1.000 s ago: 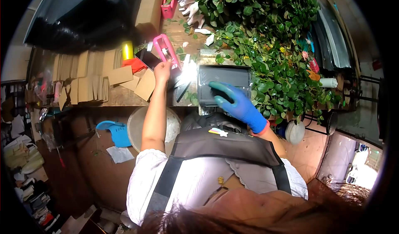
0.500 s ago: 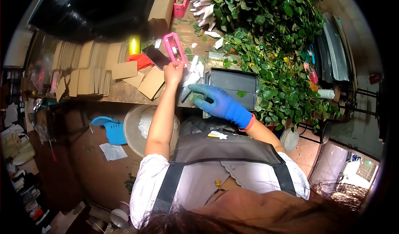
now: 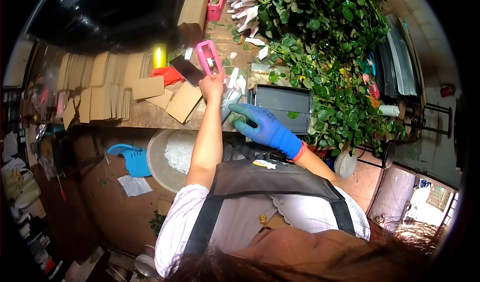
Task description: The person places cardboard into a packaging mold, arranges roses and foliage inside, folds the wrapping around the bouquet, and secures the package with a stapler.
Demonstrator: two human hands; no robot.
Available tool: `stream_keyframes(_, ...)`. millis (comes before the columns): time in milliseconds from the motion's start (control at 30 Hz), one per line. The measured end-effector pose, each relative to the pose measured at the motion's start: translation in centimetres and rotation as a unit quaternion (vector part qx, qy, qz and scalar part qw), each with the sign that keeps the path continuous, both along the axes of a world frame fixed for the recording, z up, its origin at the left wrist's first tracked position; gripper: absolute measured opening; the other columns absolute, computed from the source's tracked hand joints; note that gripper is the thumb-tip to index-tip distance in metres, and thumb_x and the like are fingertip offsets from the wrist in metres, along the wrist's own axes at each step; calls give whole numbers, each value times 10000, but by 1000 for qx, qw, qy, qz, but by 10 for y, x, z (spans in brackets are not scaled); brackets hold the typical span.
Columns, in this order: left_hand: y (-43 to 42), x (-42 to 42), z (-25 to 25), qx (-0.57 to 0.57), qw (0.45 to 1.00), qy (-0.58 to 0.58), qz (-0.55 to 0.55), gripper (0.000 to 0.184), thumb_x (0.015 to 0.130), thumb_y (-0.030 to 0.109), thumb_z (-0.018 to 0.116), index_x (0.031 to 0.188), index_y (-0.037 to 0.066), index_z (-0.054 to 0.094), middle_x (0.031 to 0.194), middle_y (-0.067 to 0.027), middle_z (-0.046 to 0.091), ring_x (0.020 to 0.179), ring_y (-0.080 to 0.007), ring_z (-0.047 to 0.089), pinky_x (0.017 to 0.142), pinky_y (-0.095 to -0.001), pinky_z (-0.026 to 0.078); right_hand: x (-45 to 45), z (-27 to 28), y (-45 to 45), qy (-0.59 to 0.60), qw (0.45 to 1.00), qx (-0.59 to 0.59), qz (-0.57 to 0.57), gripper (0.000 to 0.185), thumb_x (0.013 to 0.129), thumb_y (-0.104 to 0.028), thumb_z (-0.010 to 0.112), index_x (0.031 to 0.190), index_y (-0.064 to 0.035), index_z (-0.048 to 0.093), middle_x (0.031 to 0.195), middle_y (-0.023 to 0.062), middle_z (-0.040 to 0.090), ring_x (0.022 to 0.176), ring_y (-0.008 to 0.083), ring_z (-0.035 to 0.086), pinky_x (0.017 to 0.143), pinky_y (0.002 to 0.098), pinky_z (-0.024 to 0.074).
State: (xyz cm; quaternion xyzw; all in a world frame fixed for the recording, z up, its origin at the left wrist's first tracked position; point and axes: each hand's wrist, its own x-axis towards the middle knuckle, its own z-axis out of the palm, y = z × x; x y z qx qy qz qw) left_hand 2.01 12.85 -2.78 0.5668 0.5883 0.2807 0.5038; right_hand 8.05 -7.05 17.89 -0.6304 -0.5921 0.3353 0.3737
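My bare left hand (image 3: 211,87) is at the near end of a pink tape dispenser (image 3: 207,49) with a roll in it. Its fingers are pinched together; what they hold, if anything, is too small to make out. To its right, my right hand (image 3: 262,126) wears a blue glove with an orange cuff. The gloved thumb and fingers are apart in a curve, with nothing clearly held between them. White wrapped pieces (image 3: 239,84) lie between the hands, just beyond the gloved fingertips. A black tray (image 3: 282,107) with a leaf in it sits right of the glove.
Cardboard pieces (image 3: 105,102) stand in rows at left, beside a phone (image 3: 186,71), red cloth (image 3: 166,75) and yellow roll (image 3: 159,56). Leafy stems (image 3: 330,47) with white-wrapped heads (image 3: 245,7) pile up at right. Below the table edge are a round tub (image 3: 156,159) and blue plastic piece (image 3: 136,162).
My left forearm has swung to the right, while the hand stays by the tape dispenser. A dark strip near the gloved fingertips is now hidden. The gloved hand has barely moved.
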Motion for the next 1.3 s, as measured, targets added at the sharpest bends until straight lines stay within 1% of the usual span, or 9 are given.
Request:
stream_keyframes(67,3,-6,-6,-76,992,-102,-5,318,875,280,754,818,-32,756,742,-102,732,695,-189,685,653,-348,538,3,0,0,-3,1000,-2,-12,535,917,-194,666,1414,-48,530,1148,195,662,1005,352,659,911,410,522)
stream_keyframes(167,-16,-37,91,-199,926,-316,-44,226,944,256,712,939,31,735,810,-22,716,669,-93,624,607,-241,479,7,-6,-2,66,996,-6,-66,532,951,-229,659,1420,-22,516,1201,167,668,1063,285,665,929,386,523)
stream_keyframes(367,-102,-85,174,-260,919,-274,-117,256,951,277,715,757,142,615,669,86,475,580,-36,406,519,-222,335,20,-37,27,391,892,-192,-123,414,1012,-313,607,1286,-4,625,1138,81,696,957,130,637,852,297,531)
stream_keyframes(567,-110,-104,89,-394,856,-331,-56,376,1047,286,521,1266,-7,603,924,-2,604,577,-50,397,496,-216,312,11,-22,18,141,975,-146,-91,293,965,-312,597,1072,-66,716,910,114,720,823,176,674,760,338,531)
stream_keyframes(700,-55,-79,79,-396,871,-276,-91,426,1001,382,611,1212,11,624,891,2,615,571,-24,379,477,-195,287,5,-1,-1,30,958,-286,2,304,954,-337,579,1013,-66,703,830,133,716,772,278,707,750,381,549)
stream_keyframes(867,-29,-50,34,-240,947,-153,-149,206,941,246,706,906,47,741,751,-1,697,558,-75,505,552,-238,382,9,-24,0,8,959,-283,-4,333,950,-363,557,974,-63,698,743,121,707,684,309,699,725,404,556)
stream_keyframes(1100,-21,-47,-6,-161,961,-55,-220,165,921,169,719,919,7,752,795,-10,718,705,-96,605,688,-258,470,14,-26,-9,-25,980,-194,20,338,945,-372,560,905,-58,678,893,171,714,817,345,698,767,451,541)
stream_keyframes(1233,-64,-22,95,-42,944,-210,-252,213,952,194,709,1049,14,771,931,-2,716,858,-75,601,802,-247,469,30,-15,-75,58,997,-59,5,275,980,-318,588,1032,-83,720,1047,126,729,920,304,706,845,405,543)
stream_keyframes(1300,-81,-3,127,165,904,-187,-348,185,938,172,700,1085,99,787,1107,-92,666,1094,-200,587,934,-315,451,47,-3,-119,133,991,-26,-12,271,1009,-278,586,1115,-71,726,1064,98,741,942,258,717,870,363,548)
